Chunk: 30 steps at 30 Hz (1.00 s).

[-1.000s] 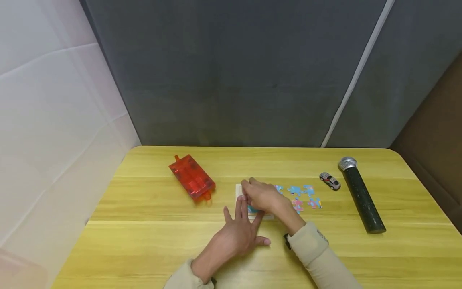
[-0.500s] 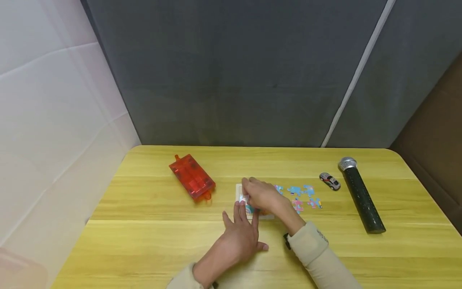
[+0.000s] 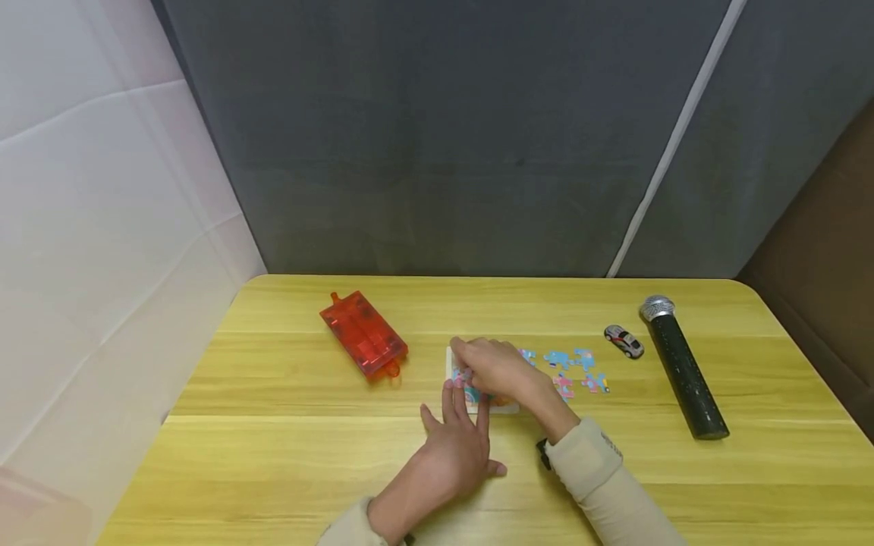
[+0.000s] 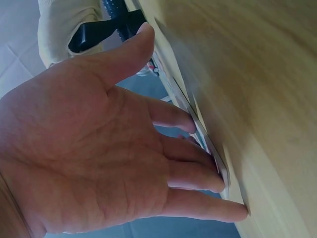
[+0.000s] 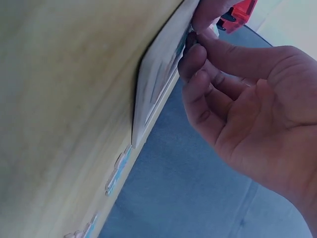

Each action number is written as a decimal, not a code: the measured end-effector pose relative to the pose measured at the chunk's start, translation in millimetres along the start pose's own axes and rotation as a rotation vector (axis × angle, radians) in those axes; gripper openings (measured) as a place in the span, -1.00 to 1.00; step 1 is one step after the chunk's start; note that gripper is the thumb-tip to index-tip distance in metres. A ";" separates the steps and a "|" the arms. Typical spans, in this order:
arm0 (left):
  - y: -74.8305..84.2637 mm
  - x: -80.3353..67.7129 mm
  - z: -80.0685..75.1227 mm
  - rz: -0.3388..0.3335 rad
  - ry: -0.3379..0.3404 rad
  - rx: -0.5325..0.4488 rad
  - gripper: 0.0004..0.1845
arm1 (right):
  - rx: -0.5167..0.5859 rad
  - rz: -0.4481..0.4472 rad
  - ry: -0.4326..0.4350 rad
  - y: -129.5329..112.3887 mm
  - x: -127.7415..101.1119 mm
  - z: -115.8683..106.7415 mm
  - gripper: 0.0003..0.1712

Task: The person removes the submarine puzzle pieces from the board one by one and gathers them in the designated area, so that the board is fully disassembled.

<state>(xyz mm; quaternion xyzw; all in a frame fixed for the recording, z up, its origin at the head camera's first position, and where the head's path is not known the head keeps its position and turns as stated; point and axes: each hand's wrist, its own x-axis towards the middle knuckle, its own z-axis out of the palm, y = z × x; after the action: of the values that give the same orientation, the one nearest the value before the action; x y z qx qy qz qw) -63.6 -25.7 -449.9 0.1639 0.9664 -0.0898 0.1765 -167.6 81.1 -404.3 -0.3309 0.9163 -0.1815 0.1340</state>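
The right hand [image 3: 493,368] hovers over the puzzle board [image 3: 508,408], its fingers [image 5: 208,67] curled and pinching a small puzzle piece [image 3: 463,374] against the board's upper left part; the piece itself is mostly hidden by the fingertips. In the right wrist view the board [image 5: 157,74] shows edge-on as a thin pale slab, with the curled fingers touching its face.

The left hand [image 3: 456,447] lies flat with straight, spread fingers [image 4: 198,181], holding nothing; its fingertips press on the near edge of the board [image 4: 210,144] and on the surface just beside it. In the left wrist view the thumb [image 4: 126,52] stretches away from the board, toward the cream sleeve [image 4: 64,25] of the other arm.

The board sits on the yellow wooden surface [image 3: 273,455], near its middle. Just right of the board lie about 4 loose puzzle pieces [image 3: 572,371] in blue and pink, scattered flat and apart from each other. Farther right of the board stands a small toy car [image 3: 624,342], and beyond that a black microphone [image 3: 683,371] lies on its side with its silver head pointing away from the person. Left of the board, well apart, rests a red translucent plastic case [image 3: 363,335], turned at an angle. A grey curtain [image 3: 444,136] hangs behind the surface.
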 end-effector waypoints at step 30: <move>1.9 -2.2 0.8 -0.029 0.045 0.017 0.17 | 0.259 0.302 -0.216 65.3 -40.1 -52.4 -0.76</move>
<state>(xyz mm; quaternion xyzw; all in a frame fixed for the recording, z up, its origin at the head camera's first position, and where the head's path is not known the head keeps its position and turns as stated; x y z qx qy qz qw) -60.7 -24.7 -450.0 0.1532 0.9717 -0.0969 0.1518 -193.3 166.9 -379.7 -0.1875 0.9048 -0.2392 0.2983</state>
